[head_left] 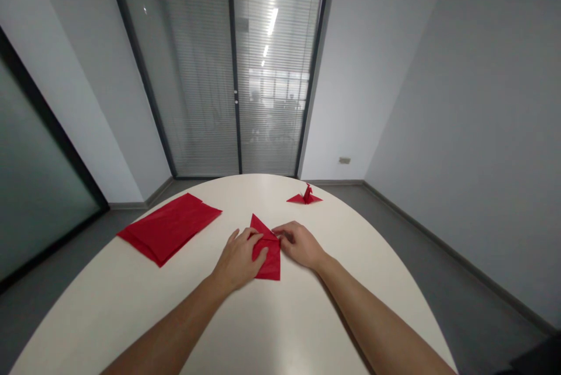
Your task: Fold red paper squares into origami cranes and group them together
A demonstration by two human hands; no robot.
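A folded sheet of red paper [269, 262] lies on the table in front of me, its upper part creased into a pointed flap. From the left, my left hand [239, 257] rests on it with the fingers spread over the paper and the thumb apart. At the paper's right edge, my right hand [301, 243] pinches the fold between thumb and forefinger. The exact grip of its fingertips is partly hidden by the hand itself.
A stack of red paper sheets [170, 229] lies on the left of the round white table [280, 328]. Toward the back right edge stands a folded red paper crane [307, 196]. Behind the table are glass panels with blinds [272, 118] and pale walls.
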